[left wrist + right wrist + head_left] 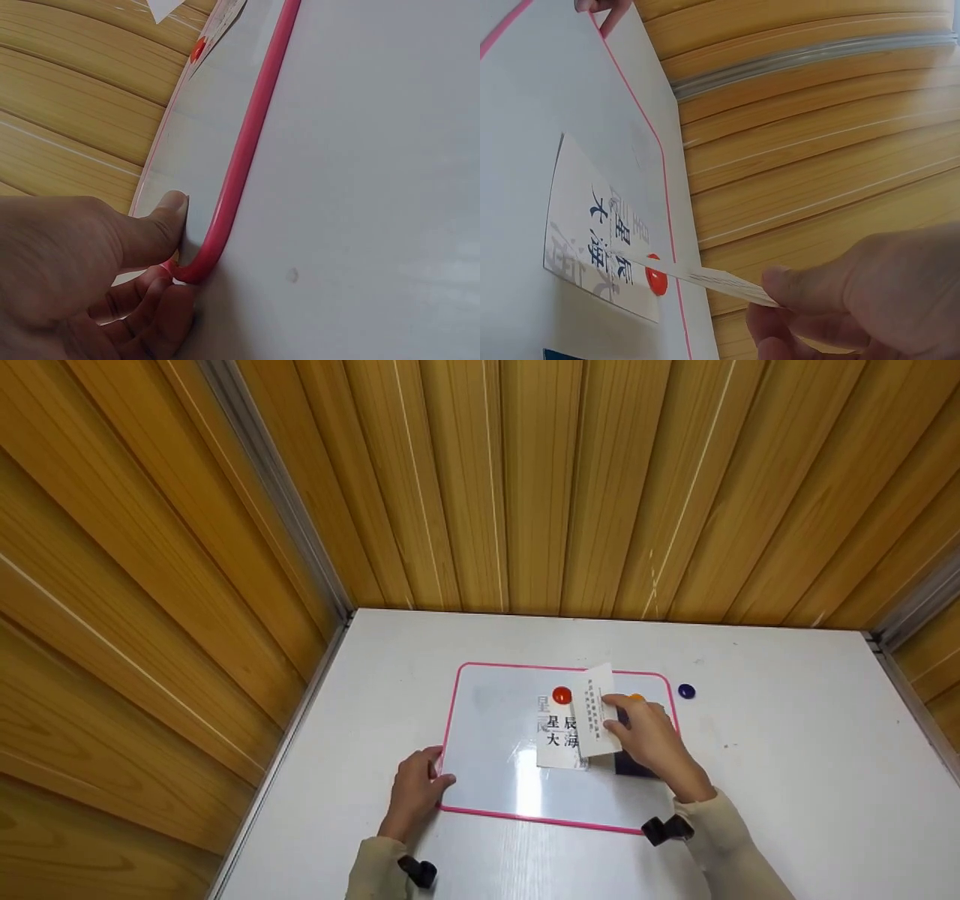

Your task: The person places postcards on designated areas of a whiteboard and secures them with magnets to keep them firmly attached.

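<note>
A white whiteboard with a pink frame (480, 735) lies on the table. My left hand (415, 793) grips its near left corner, thumb on the top face and fingers curled at the pink rim (238, 165). Between thumb and fingers, my right hand (649, 735) pinches a white card printed with small characters (595, 712), tilted up above the board. Behind it, a card with large characters (555, 746) lies on the board, a round red magnet (562, 695) at its top. A dark card (631, 765) is partly hidden by my right hand, with an orange magnet (637, 697) at its top.
A round dark blue magnet (687, 691) lies on the white table (787, 750), just right of the board. Wood-patterned walls (525, 495) rise behind the table and on both sides. A black strap (666, 830) is on the right wrist.
</note>
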Demonstrator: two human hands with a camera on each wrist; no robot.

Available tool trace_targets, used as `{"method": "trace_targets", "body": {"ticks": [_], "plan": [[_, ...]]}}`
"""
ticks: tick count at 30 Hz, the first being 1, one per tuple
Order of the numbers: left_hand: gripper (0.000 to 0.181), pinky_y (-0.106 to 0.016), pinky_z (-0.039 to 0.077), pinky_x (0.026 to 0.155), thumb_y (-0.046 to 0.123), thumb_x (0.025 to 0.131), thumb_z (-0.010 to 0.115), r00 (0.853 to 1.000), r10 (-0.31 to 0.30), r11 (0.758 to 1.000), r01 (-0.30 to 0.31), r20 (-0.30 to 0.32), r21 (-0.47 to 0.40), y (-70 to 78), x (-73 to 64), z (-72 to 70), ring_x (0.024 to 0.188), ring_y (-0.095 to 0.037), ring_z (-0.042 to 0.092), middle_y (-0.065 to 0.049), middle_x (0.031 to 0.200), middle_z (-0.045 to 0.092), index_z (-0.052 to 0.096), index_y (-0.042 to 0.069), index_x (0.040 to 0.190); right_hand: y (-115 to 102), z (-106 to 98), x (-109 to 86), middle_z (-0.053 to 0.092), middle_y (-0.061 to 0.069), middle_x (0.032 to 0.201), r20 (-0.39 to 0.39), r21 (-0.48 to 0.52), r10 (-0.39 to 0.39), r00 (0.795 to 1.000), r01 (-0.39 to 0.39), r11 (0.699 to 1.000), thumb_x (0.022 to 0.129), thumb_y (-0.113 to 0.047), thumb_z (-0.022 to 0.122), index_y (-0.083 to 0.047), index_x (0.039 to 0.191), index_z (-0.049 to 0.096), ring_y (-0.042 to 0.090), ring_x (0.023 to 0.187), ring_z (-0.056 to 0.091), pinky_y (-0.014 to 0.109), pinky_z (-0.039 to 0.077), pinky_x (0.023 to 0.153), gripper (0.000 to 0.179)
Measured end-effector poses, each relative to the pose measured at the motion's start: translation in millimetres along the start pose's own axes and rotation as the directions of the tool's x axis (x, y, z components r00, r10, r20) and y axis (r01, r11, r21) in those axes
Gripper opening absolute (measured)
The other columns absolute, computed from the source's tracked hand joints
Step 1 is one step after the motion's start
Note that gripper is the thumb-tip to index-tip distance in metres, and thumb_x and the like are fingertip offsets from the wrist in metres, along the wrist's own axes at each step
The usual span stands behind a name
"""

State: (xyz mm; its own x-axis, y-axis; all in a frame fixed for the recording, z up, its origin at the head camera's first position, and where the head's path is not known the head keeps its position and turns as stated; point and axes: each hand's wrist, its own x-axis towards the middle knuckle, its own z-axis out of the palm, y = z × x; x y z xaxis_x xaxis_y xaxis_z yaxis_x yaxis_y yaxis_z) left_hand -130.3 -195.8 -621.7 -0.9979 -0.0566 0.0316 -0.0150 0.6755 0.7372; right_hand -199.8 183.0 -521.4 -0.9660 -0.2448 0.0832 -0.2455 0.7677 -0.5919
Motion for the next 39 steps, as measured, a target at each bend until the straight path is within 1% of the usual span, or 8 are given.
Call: {"method": "trace_targets", "body": {"ticks": [3,6,10,16,21,26,30,39], "plan": [[0.053,-0.029,0.040,0.065,0.009,0.086,0.082,1.000,0.008,1.000,-0.008,-0.006,0.003,-0.4,-0.5,0.4,0.074,-0.015,0.046,-0.001,0.081,0.053,0.063,-0.001,0.135,-6,4,3.8,0.068,0.022,0.124,0.000,0.008,-0.018,1.000,0.018,1.000,0.094,-0.005,0.072,0.002,0.137,0.062,0.027,0.091,0.063,0.043,0.051,0.077,0.045],[0.052,-0.030,0.039,0.065,0.007,0.085,0.082,0.999,0.028,1.000,-0.028,-0.017,0.003,-0.4,-0.8,0.6,0.073,-0.015,0.046,-0.003,0.080,0.054,0.064,-0.002,0.133,-12,9,7.9,0.067,0.022,0.128,0.004,0.041,-0.025,1.000,0.025,0.999,0.095,-0.005,0.071,0.002,0.138,0.061,0.024,0.088,0.065,0.041,0.053,0.075,0.045],[0.051,-0.030,0.039,0.065,0.007,0.085,0.082,0.999,0.036,0.999,-0.036,-0.022,-0.001,-0.1,-1.1,1.0,0.074,-0.015,0.046,-0.003,0.081,0.054,0.064,-0.002,0.132,-20,18,13.6,0.066,0.020,0.129,0.020,0.084,-0.016,1.000,0.014,0.996,0.096,-0.006,0.071,0.001,0.140,0.060,0.016,0.074,0.062,0.033,0.053,0.065,0.046],[0.052,-0.030,0.040,0.066,0.007,0.085,0.083,0.999,0.035,0.999,-0.035,-0.026,0.006,0.3,-1.1,1.8,0.074,-0.015,0.046,-0.004,0.081,0.055,0.064,-0.002,0.132,-30,32,20.6,0.065,0.019,0.131,0.054,0.132,-0.011,0.998,0.004,0.991,0.097,-0.007,0.070,-0.001,0.142,0.059,0.017,0.082,0.066,0.034,0.058,0.072,0.047],[0.051,-0.030,0.040,0.065,0.007,0.085,0.082,0.999,0.036,0.999,-0.036,-0.025,0.005,0.8,-1.5,1.8,0.074,-0.015,0.046,-0.005,0.082,0.056,0.064,-0.003,0.132,-38,45,26.9,0.065,0.019,0.132,0.078,0.164,-0.016,0.997,0.003,0.986,0.097,-0.006,0.070,0.000,0.141,0.060,0.019,0.086,0.067,0.035,0.059,0.074,0.045],[0.051,-0.030,0.040,0.066,0.007,0.085,0.082,0.999,0.038,0.999,-0.038,-0.022,0.012,-0.6,-0.3,2.0,0.074,-0.015,0.046,-0.005,0.082,0.056,0.064,-0.003,0.132,-44,59,33.7,0.067,0.018,0.128,0.086,0.180,-0.013,0.996,-0.003,0.984,0.095,-0.005,0.072,-0.001,0.137,0.063,0.019,0.083,0.065,0.035,0.058,0.071,0.044],[0.051,-0.030,0.039,0.065,0.007,0.085,0.083,0.999,0.040,0.999,-0.040,-0.024,0.018,-1.4,0.5,1.8,0.073,-0.015,0.045,-0.005,0.081,0.055,0.064,-0.003,0.132,-50,71,39.3,0.069,0.014,0.124,0.105,0.202,-0.010,0.994,-0.012,0.979,0.094,-0.005,0.074,-0.002,0.137,0.065,0.020,0.085,0.063,0.035,0.058,0.074,0.044],[0.052,-0.030,0.039,0.066,0.009,0.085,0.084,0.999,0.025,0.999,-0.024,-0.022,0.046,-2.6,1.7,1.5,0.074,-0.015,0.046,-0.003,0.080,0.054,0.065,0.000,0.133,-60,93,51.4,0.069,0.016,0.123,0.117,0.232,-0.055,0.992,0.027,0.972,0.093,-0.001,0.073,0.002,0.134,0.065,0.016,0.086,0.066,0.034,0.057,0.071,0.042]]}}
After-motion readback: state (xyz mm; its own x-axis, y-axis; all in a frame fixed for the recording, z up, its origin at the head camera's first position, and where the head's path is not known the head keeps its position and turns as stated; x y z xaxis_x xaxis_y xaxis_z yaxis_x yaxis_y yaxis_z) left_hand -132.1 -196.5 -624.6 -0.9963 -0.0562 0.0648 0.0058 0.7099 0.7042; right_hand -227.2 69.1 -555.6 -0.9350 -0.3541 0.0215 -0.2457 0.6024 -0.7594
